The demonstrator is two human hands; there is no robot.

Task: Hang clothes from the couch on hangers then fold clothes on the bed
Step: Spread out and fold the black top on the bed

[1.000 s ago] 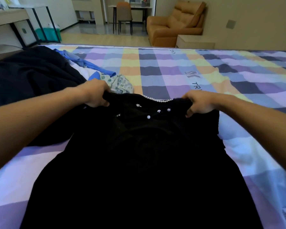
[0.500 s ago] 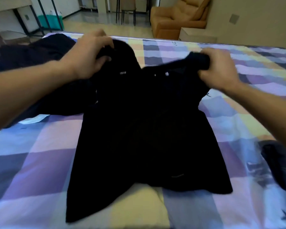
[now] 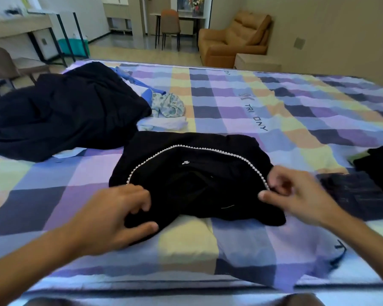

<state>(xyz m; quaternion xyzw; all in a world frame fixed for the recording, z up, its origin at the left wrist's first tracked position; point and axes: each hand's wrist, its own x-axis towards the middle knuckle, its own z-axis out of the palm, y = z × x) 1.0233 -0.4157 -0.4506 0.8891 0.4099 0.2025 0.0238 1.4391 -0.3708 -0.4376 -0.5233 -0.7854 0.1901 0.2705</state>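
A black top [image 3: 192, 171] with a curved line of pearl beads lies folded over on the checked bed cover [image 3: 263, 111]. My left hand [image 3: 115, 215] grips its near left corner, thumb under the cloth and fingers on top. My right hand [image 3: 294, 195] pinches the beaded edge at the right side of the garment. Both hands sit at the near edge of the folded piece.
A big heap of dark clothes [image 3: 60, 111] lies at the left, with blue and floral pieces [image 3: 167, 104] beside it. Folded dark garments [image 3: 363, 186] lie at the right. Beyond the bed stand an orange couch [image 3: 234, 40], a desk [image 3: 20, 29] and a chair [image 3: 170, 25].
The black top was held up spread by its shoulders; it has since been folded over and laid down on the bed, and my hands have dropped to its near edge.
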